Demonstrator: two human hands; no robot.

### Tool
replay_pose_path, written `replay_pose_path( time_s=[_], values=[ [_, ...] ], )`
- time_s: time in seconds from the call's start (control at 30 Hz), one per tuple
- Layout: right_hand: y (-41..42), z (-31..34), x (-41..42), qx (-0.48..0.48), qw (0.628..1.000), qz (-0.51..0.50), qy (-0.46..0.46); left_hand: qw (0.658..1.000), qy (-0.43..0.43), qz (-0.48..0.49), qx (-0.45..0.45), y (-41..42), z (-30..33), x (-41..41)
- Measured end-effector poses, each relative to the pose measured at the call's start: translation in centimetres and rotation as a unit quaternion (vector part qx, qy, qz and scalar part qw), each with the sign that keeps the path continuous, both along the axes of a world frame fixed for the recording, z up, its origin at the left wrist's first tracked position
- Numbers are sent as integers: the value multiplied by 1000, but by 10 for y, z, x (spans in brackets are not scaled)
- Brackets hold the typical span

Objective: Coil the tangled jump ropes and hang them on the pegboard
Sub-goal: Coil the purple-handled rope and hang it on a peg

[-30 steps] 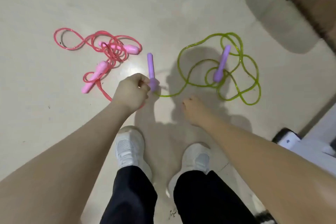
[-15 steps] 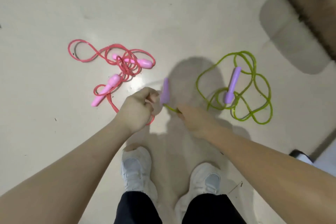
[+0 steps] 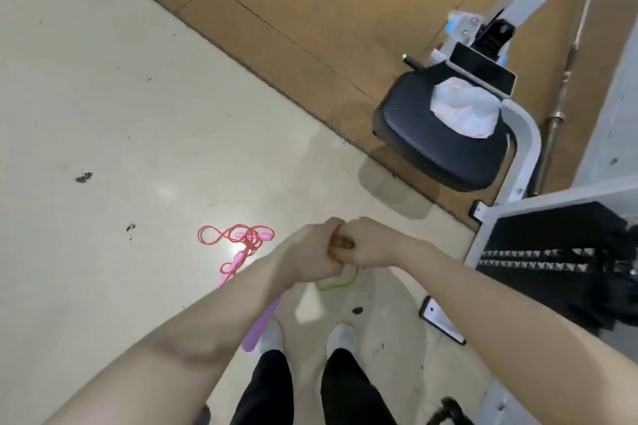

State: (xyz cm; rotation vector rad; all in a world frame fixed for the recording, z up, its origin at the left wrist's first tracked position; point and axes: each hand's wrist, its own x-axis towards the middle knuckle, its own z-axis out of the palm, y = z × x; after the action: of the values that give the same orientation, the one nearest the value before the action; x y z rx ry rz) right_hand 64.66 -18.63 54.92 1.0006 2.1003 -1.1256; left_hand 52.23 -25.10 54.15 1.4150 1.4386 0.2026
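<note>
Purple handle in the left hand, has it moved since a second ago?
Yes. The purple handle has come up off the floor, away from the pink rope, and hangs below the left hand.

Both fists (image 3: 340,250) meet, seemingly gripping green rope (image 3: 336,283).

- we see a glossy, smooth pale floor (image 3: 145,121) beside matt brown matting (image 3: 310,10)
- pink rope (image 3: 238,238) looks like shiny plastic
- the seat pad (image 3: 414,128) is ribbed dark vinyl on a painted metal frame (image 3: 526,145)
</note>
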Motion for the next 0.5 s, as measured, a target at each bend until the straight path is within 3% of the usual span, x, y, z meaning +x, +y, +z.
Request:
replay_pose_path(
  time_s=[0.1,0.2,0.4,0.5],
  values=[
    [5,66,24,-13,999,-30,-24,963,183,-181,81,17,67,5],
    [10,100,71,-14,994,-68,-80,913,253,-269,172,36,107,24],
    [-2,105,171,-3,965,-217,-147,930,135,-238,244,70,142,91],
    [-6,99,202,-25,914,-405,-30,953,39,-171,246,104,150,97]
  ],
)
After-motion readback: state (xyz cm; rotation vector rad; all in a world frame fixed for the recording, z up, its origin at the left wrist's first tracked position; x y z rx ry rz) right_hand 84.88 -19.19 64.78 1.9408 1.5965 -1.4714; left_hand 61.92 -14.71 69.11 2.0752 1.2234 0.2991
